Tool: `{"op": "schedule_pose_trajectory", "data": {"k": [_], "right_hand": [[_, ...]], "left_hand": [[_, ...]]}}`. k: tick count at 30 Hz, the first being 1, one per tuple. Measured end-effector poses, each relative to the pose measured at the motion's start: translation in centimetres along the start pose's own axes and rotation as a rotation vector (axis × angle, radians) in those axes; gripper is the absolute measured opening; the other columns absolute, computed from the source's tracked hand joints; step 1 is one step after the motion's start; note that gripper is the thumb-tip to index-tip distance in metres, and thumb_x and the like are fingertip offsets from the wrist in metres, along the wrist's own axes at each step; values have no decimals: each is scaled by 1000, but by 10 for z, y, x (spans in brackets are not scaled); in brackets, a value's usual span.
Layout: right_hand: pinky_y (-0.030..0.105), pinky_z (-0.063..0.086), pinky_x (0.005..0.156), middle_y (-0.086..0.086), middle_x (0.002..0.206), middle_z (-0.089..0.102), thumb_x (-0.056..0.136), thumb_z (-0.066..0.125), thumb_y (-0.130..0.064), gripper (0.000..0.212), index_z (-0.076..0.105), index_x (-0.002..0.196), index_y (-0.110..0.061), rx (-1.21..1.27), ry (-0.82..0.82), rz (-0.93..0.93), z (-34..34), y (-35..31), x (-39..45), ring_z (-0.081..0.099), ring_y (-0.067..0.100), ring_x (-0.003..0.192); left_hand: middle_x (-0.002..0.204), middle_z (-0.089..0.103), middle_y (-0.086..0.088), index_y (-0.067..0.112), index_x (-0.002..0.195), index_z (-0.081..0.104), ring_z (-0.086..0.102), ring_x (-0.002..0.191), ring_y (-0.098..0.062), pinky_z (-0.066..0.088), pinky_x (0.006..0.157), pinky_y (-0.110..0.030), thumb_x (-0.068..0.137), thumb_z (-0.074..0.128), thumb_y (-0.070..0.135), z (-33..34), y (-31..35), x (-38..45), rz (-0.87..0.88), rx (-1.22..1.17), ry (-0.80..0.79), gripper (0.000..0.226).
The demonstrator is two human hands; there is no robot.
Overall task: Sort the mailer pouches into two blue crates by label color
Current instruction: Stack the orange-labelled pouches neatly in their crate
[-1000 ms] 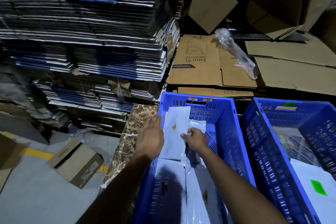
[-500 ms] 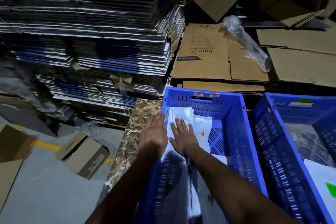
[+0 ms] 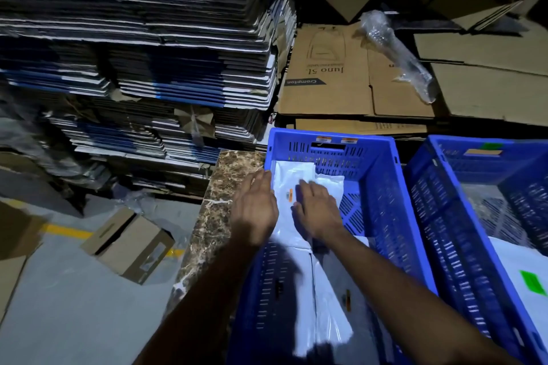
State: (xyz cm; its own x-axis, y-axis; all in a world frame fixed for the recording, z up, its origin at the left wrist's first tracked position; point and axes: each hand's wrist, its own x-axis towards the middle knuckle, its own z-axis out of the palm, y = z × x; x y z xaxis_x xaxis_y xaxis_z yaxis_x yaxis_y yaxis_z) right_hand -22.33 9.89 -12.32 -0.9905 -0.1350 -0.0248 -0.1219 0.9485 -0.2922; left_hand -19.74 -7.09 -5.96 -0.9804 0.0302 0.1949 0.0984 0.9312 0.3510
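My feed is dim, lit from somewhere above and behind me: my arms throw a dark shadow over the near pouches (image 3: 299,299). The right crate (image 3: 462,261) smears with motion blur, and the cardboard stacks (image 3: 142,38) bow at the wide-angle edges.

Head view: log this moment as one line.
left hand open, flat | right hand open, flat | orange-label pouch in left crate

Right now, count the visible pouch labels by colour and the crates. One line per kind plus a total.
Orange labels on pouches: 3, all in the left crate, one between the hands and two nearer the camera
Green labels on pouches: 1, in the right crate
Blue crates: 2
Total: 6
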Motion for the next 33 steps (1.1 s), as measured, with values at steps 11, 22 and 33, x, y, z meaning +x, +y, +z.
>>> {"op": "schedule_pose_trajectory", "data": {"k": [11, 22, 33], "right_hand": [[40, 45, 97, 20, 139, 37, 87, 68, -48, 81, 28, 140, -2, -145, -554, 377, -39, 21, -130, 48, 36, 126], [29, 49, 60, 15, 119, 60, 77, 78, -22, 66, 45, 133, -11, 120, -440, 459, -53, 23, -142, 60, 25, 96], [44, 61, 73, 4, 90, 75, 68, 92, -25, 42, 63, 98, -17, 798, 78, 316, -129, 29, -141, 73, 23, 81]], "left_hand": [[136, 55, -11, 7, 136, 47, 43, 129, -28, 44, 104, -40, 88, 27, 27, 4, -1, 1, 105, 167, -15, 56], [114, 66, -13, 6, 109, 64, 54, 119, -31, 52, 91, -42, 84, 59, 18, -9, 8, -9, 267, 123, 119, 28], [107, 73, 5, 25, 116, 65, 68, 103, -15, 52, 95, -45, 88, 53, 68, 10, 73, -56, -69, -1011, -462, 53]]}}
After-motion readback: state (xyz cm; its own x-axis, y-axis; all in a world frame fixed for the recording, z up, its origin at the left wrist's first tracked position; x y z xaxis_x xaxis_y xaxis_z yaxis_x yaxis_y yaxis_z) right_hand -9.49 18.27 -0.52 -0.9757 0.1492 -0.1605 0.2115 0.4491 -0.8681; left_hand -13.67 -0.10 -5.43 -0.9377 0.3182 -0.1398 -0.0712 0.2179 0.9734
